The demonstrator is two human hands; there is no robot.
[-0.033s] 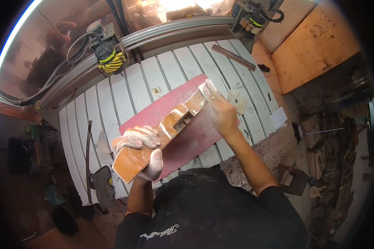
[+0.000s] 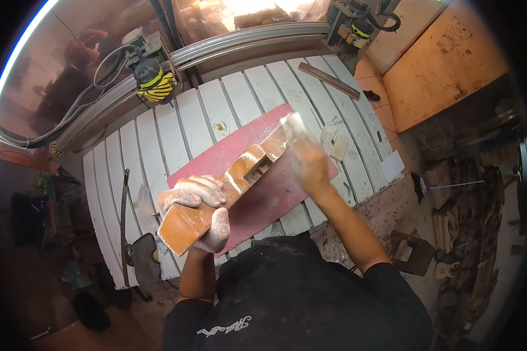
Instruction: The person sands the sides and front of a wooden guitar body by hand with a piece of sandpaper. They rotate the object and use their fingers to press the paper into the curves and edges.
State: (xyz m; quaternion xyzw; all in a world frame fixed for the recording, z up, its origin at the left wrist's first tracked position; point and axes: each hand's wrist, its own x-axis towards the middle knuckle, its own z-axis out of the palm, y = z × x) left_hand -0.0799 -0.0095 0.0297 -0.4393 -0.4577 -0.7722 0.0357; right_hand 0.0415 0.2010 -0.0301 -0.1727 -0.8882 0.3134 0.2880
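Observation:
My left hand (image 2: 190,193), dusted white, is shut on the near lower end of a long orange-brown wooden piece (image 2: 235,179), thumb on one side and fingers on the other. The piece slants up to the right and has a rectangular cutout along one edge. My right hand (image 2: 307,155), blurred and dusty, presses at the far upper end with a small pale sheet (image 2: 289,121) under its fingertips. Beneath both hands lies a pink board (image 2: 275,196) with powder on it.
The white slatted bench (image 2: 105,193) carries a dark wooden strip (image 2: 328,81), pale scraps (image 2: 338,147) and a long dark bar (image 2: 125,228). Machine heads (image 2: 149,79) sit on a metal rail (image 2: 246,40) behind it. An orange cabinet (image 2: 439,70) stands at right.
My right hand has shifted slightly at the piece's far end and is now smeared by motion. My left hand and the wooden piece have barely moved.

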